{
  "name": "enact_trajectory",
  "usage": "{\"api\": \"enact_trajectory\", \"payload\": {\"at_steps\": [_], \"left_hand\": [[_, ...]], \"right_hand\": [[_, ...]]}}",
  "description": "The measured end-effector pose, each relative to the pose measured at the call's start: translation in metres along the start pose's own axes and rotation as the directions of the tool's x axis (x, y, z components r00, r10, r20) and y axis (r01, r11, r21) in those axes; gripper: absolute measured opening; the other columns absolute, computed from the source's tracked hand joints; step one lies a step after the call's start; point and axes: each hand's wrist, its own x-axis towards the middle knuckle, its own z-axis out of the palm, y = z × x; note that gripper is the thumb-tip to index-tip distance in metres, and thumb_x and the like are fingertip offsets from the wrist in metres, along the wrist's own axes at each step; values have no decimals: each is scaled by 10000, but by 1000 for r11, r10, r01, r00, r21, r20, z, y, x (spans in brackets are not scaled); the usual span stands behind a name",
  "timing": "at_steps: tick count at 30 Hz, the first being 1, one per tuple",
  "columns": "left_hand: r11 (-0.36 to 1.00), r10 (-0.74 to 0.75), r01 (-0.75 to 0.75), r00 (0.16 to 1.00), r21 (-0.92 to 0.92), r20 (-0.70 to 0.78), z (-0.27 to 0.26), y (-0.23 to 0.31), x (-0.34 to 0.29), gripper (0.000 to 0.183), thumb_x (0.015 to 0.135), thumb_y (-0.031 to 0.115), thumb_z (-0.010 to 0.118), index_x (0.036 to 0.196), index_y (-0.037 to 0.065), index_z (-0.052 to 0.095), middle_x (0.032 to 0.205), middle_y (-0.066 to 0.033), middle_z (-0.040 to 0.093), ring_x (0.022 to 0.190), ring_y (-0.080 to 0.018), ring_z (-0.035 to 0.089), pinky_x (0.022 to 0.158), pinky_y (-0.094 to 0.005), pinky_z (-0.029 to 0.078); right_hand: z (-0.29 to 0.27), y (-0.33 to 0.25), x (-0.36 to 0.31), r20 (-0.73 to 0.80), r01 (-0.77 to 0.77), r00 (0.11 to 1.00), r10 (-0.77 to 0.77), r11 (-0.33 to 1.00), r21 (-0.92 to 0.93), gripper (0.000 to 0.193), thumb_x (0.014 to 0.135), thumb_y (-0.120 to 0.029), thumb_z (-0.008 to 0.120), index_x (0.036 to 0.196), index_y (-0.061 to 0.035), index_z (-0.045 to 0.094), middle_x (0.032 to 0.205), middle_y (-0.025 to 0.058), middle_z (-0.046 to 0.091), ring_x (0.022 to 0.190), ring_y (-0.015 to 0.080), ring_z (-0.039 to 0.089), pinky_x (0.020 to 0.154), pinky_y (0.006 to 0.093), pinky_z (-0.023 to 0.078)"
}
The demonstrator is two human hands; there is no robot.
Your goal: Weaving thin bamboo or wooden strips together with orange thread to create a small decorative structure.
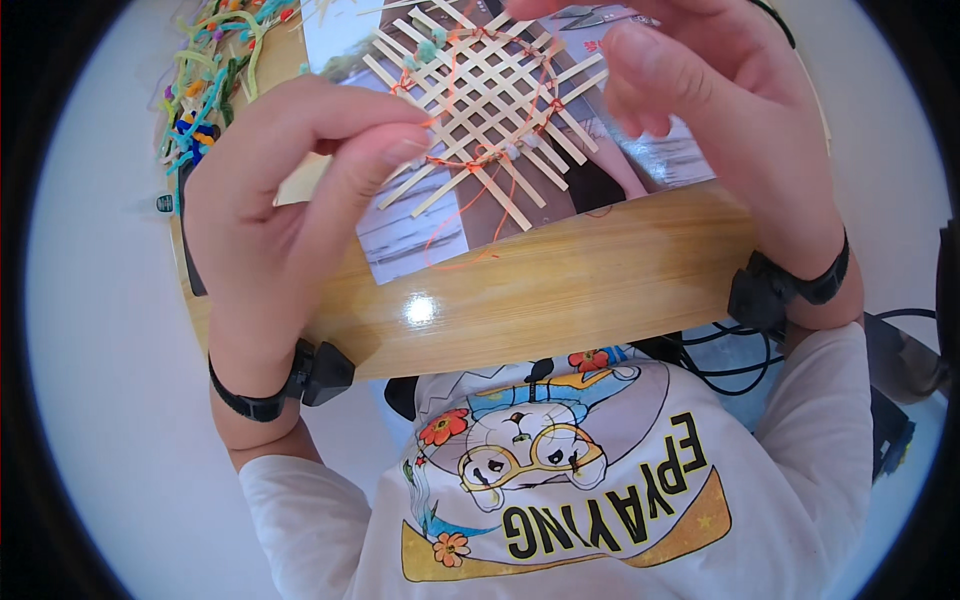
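Note:
A flat lattice of pale crossed wooden strips (pixel 483 97) lies between my hands, on a printed picture sheet. Orange thread (pixel 478 161) is wound round it in a rough ring, and a loose loop trails off its near side. Mint-green tufts (pixel 427 50) and small pale tufts (pixel 513 151) sit along that ring. At the lattice's left edge my left hand (pixel 290 165) pinches thumb and forefinger together, with orange thread at the fingertips. My right hand (pixel 735 105) is raised over the far right side, thumb and forefinger apart; the top edge cuts off part of it.
The glossy picture sheet (pixel 400 245) rests on a wooden table (pixel 560 280) with a curved front edge. Coloured fuzzy stems and beads (pixel 225 75) are heaped at the far left. Black cables (pixel 720 375) hang beyond the table's right front. Each wrist wears a black strap.

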Motion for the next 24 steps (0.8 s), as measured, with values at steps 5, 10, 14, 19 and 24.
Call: {"api": "enact_trajectory", "payload": {"at_steps": [5,10,14,19,24], "left_hand": [[923,280,-306,950,233,139,17,14,19,140,776,-47,704,905,-11,666,783,-69,659,704,-173,583,655,-269,437],[945,241,-258,965,203,105,16,13,21,138,759,-46,718,884,-9,672,788,-70,662,699,-183,584,633,-273,436],[967,208,-217,975,131,82,12,15,22,144,758,-43,723,889,-17,670,783,-70,657,707,-183,586,649,-263,440],[982,88,-109,986,155,141,22,1,20,154,751,4,732,892,3,669,860,-73,656,761,-209,597,687,-295,460],[966,-88,-7,931,257,354,25,-12,6,170,743,84,742,895,47,676,895,-64,629,825,-253,600,721,-339,475]], "right_hand": [[2,-14,0,215,-390,918,334,861,325,310,958,-99,573,1248,3,526,1024,48,637,846,52,579,726,191,491],[-1,-2,6,255,-438,877,407,896,75,276,962,-99,567,1216,5,548,993,35,641,827,47,572,722,195,488],[-8,-5,5,245,-371,890,384,923,-99,177,962,-93,566,1101,10,597,962,23,642,818,46,567,712,194,478],[-14,-27,-4,140,-306,945,294,950,69,121,959,-73,554,1019,17,608,855,42,648,742,68,578,669,196,474],[-2,-24,-5,-17,13,1000,-13,1000,-26,158,971,-110,526,992,26,604,749,80,635,665,120,603,620,231,503]]}}
